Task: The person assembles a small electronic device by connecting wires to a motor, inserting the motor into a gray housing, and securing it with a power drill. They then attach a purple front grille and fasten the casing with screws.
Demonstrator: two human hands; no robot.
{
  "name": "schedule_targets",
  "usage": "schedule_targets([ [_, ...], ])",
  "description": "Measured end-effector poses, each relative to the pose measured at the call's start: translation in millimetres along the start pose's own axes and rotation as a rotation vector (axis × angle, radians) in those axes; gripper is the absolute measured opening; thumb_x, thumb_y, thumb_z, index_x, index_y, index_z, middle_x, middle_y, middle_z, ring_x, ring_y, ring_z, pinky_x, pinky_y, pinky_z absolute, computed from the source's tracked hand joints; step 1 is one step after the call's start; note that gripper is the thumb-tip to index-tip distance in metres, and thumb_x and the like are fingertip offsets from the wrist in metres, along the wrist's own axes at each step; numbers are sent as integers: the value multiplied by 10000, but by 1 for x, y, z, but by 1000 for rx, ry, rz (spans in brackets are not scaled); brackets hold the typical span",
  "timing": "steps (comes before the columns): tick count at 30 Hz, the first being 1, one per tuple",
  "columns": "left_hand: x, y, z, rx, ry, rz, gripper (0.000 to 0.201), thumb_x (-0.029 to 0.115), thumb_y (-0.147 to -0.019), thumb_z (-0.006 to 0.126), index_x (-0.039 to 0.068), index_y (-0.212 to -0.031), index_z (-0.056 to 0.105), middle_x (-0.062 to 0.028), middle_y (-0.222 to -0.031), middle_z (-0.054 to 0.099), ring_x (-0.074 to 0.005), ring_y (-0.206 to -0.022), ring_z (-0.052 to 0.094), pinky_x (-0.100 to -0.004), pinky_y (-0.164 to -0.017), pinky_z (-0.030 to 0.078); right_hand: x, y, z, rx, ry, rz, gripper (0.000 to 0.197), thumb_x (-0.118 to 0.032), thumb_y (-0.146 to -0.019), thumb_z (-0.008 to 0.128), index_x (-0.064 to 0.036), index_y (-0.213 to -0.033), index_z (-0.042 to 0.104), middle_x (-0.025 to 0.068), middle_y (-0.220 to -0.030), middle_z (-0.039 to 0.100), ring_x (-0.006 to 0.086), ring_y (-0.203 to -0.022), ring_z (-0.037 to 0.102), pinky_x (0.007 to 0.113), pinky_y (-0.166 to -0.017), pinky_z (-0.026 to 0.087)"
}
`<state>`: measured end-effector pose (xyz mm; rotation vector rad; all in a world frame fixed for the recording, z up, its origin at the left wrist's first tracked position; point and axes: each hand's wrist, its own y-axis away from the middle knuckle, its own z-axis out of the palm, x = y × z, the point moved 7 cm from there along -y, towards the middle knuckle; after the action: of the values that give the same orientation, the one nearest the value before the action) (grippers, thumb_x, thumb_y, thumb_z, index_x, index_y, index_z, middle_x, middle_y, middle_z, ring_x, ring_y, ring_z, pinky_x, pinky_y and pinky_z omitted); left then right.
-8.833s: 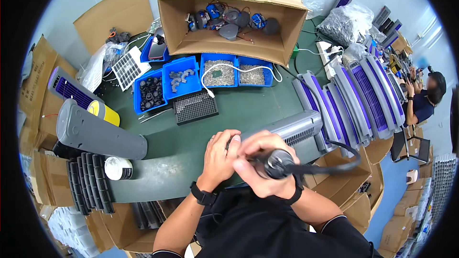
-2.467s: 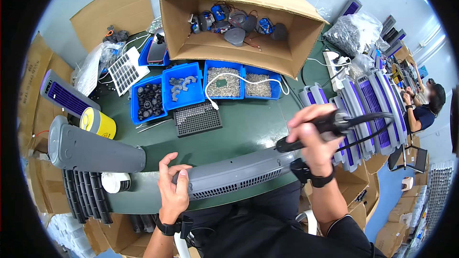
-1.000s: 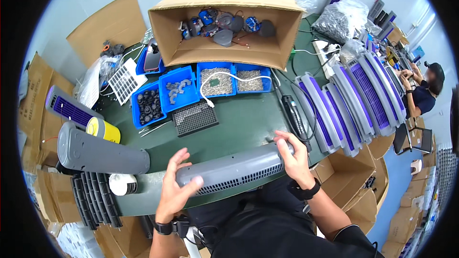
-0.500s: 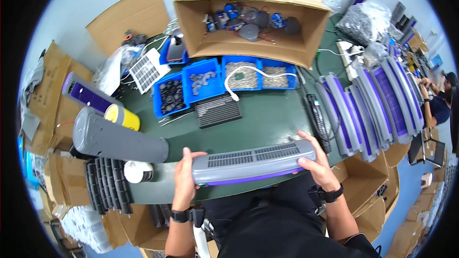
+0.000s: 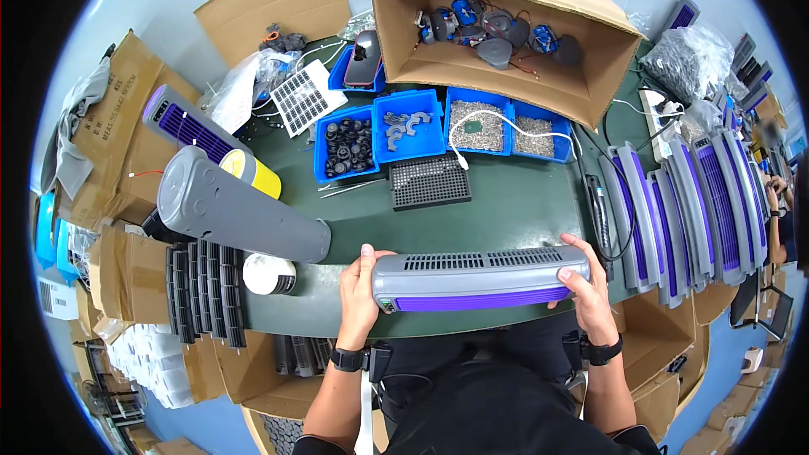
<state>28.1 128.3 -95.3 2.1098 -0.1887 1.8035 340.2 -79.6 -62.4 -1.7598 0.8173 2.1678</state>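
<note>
A long grey-and-purple slotted housing (image 5: 484,282) lies crosswise between my hands at the table's near edge. Its dark slotted vents face up, and its purple strip faces me. My left hand (image 5: 362,291) grips the left end, thumb along the top. My right hand (image 5: 589,286) holds the right end, with the thumb on top and the fingers around the far side. Beyond the housing is a black perforated block (image 5: 431,183). Left of my left hand, a larger grey casing (image 5: 240,211) rests on the table, near a white round tub (image 5: 268,274).
Blue bins (image 5: 408,125) of small parts stand mid-table. Behind them, a cardboard box (image 5: 506,25) holds wired motors. Similar grey-purple housings (image 5: 687,211) are lined up on the right, near a power strip (image 5: 657,118). Black slatted strips (image 5: 205,291) and a yellow can (image 5: 253,173) are at left.
The housing has tilted in my hands, so more of its purple strip shows. My view has shifted, moving the table's contents rightward in the picture. Both hands keep their hold.
</note>
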Motion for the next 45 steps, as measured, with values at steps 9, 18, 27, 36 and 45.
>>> schedule_targets([
  [9,-9,1,6,-36,143,-153,656,528,-1117,450,-42,-1063,771,-82,-861,734,-142,-727,667,-286,-670,527,-19,26,-10,-52,-71,-32,658,-277,-903,785,-26,-1450,521,104,-1226,595,194,-1063,636,334,-781,595],
  [18,119,91,149,-842,76,81,297,157,-1065,610,-77,-1240,664,-155,-926,743,-163,-686,715,-268,-551,540,-184,232,-175,685,168,-508,854,-549,-710,770,18,-1322,591,100,-1094,655,172,-940,656,294,-856,499],
  [27,64,83,184,-853,-277,-117,282,117,-1037,657,-28,-1277,691,-125,-1092,767,-168,-898,728,-277,-785,564,-119,317,-261,1335,1065,-11,635,-369,-744,880,-45,-1242,654,153,-1057,691,303,-965,689,400,-870,548],
  [36,10,44,188,-675,-399,-197,250,181,-1063,653,17,-1249,675,-74,-888,744,-113,-639,679,-217,-531,501,213,191,-428,956,1034,560,704,-434,-741,842,-63,-1269,562,293,-1222,559,484,-1078,660,527,-898,589],
  [45,10,47,187,-505,-465,-146,169,168,-1038,685,26,-1130,690,-81,-793,715,-113,-535,628,-217,-455,444,399,194,-429,730,1015,798,727,-345,-726,895,-64,-1315,576,282,-1314,522,492,-1157,636,518,-965,590],
])
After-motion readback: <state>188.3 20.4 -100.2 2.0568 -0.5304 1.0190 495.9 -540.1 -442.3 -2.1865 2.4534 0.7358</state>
